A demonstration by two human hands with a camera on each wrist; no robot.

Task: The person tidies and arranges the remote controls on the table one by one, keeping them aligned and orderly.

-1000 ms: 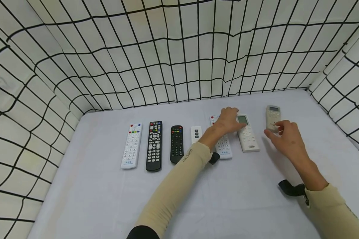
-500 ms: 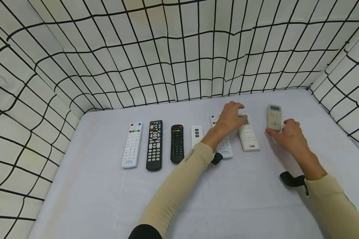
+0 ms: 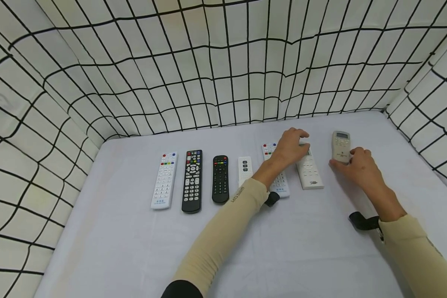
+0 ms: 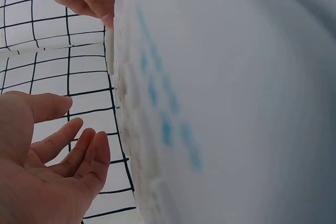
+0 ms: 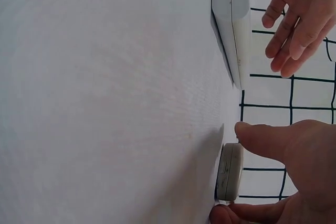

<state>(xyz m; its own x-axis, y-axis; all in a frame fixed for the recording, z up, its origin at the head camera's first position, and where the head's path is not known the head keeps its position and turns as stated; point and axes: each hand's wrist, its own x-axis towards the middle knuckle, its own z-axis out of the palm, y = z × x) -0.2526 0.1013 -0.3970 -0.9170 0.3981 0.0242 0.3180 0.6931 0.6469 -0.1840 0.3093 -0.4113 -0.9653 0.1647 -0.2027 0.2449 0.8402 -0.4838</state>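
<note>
In the head view, my right hand [image 3: 363, 169] is at the lower end of a small beige air-conditioner remote [image 3: 341, 145]. The right wrist view has that remote [image 5: 230, 171] lying on the cloth, pinched along its sides between thumb and fingers. My left hand [image 3: 291, 145] hovers above the top of a longer white air-conditioner remote [image 3: 311, 171], whose screen it mostly covers. Its fingers are loosely bent with nothing between them, as the left wrist view of the hand [image 4: 52, 171] confirms. Beneath the left wrist lies a white remote with coloured buttons [image 3: 280, 184], partly hidden.
Further left in the row are a small white remote [image 3: 244, 167], a short black remote [image 3: 220, 182], a long black remote [image 3: 191, 184] and another white remote [image 3: 164, 182]. A white cloth [image 3: 115, 231] covers the table. Black wire grid [image 3: 227, 78] encloses its back and sides.
My right hand has closed in from beside the beige remote to pinch its lower end. My left hand has drifted slightly right over the white air-conditioner remote. The remotes lie about where they were.
</note>
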